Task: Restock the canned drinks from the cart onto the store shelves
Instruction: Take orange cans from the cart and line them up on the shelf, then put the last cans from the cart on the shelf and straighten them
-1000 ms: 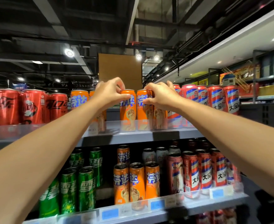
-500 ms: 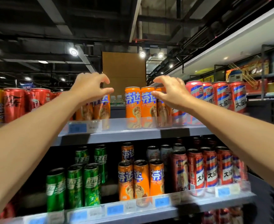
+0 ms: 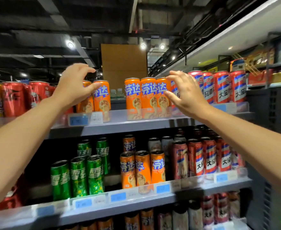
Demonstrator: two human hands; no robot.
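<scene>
Both hands are up at the top shelf (image 3: pixel 120 125) and neither one holds a can. The left hand (image 3: pixel 73 85) hovers with fingers and thumb loosely curved, apart, in front of two orange cans (image 3: pixel 101 97) at the shelf's front edge. The right hand (image 3: pixel 184 93) is spread, fingers relaxed, its fingertips (image 3: pixel 168 93) right at the side of a row of three orange cans (image 3: pixel 149 97); whether they actually touch, I cannot tell. A gap sits between the two orange groups. Red cans (image 3: pixel 13 98) line the shelf to the left, red-and-blue striped cans (image 3: pixel 222 87) stand to the right. On the shelf below (image 3: pixel 136 203), green cans (image 3: pixel 78 176), more orange cans (image 3: pixel 143 168) and more striped ones (image 3: pixel 209 156) stand upright behind blue price tags (image 3: pixel 118 196). No cart shows in this view
</scene>
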